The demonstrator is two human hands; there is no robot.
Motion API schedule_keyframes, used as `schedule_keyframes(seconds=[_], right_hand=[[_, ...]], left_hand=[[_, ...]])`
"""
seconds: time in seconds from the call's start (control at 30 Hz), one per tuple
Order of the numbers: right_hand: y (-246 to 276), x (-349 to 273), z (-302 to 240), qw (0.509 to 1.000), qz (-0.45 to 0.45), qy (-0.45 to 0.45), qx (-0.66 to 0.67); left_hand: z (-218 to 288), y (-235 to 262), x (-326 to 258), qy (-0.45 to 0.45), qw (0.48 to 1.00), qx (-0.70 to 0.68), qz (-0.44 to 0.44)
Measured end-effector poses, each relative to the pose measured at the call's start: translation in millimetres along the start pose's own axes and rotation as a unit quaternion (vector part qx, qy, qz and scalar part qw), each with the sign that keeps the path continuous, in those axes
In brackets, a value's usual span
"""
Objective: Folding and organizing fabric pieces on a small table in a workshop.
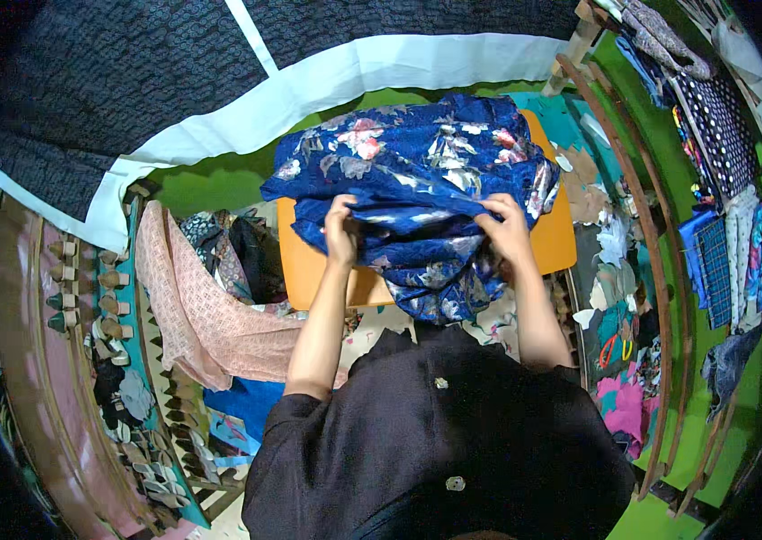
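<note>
Head view: a blue floral cloth (390,171) lies bunched over an orange top (559,229), directly in front of the person in the black shirt (453,432). Its near part hangs past the front edge, toward the shirt; contact there cannot be told.

Left hand (340,236): at the left side of the cloth, thumb and fingers close together, apparently pinching a fold. Right hand (507,232): a narrow pinch on the right side, fingers bent over the fabric. Between the two hands the cloth sags in loose creases. How firmly either hand grips, I cannot tell.

Step in hand, as I judge it — handling and arranging the fabric, with both hands sharing the spread of one fold. The next move calls for an even pull from both sides, and for the loose near folds to be gathered clear of the front edge. Risk noted: the overhang could drag the rest forward.

Surroundings: a pink cloth (219,328) is draped to the left, shoes (161,481) stand beyond it on the left, and a polka-dot cloth (718,121) hangs at the far right — all apart from both hands.
</note>
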State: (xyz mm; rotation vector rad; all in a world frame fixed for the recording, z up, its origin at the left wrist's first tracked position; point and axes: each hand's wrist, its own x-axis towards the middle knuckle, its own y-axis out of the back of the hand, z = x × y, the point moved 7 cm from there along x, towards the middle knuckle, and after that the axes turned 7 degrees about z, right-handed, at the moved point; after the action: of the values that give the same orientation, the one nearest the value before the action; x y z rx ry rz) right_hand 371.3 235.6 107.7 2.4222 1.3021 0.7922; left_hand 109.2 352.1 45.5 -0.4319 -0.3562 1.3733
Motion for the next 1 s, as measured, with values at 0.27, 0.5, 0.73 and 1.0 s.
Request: schedule_keyframes(seconds=[0.27,0.5,0.73,1.0], right_hand=[[16,-21,35,0.920,0.048,-0.320,0.222],[5,-15,12,0.929,0.008,-0.286,0.233],[9,-21,20,0.935,0.048,-0.249,0.249],[-18,-4,-32,0.965,-0.017,-0.158,0.208]], left_hand=[[43,-21,-23,-0.264,0.812,0.479,0.205],[-5,-135,-42,-0.303,0.701,0.581,-0.281],[-10,-101,-29,-0.287,0.636,0.655,-0.290],[80,-71,-41,-0.262,0.819,0.505,-0.082]])
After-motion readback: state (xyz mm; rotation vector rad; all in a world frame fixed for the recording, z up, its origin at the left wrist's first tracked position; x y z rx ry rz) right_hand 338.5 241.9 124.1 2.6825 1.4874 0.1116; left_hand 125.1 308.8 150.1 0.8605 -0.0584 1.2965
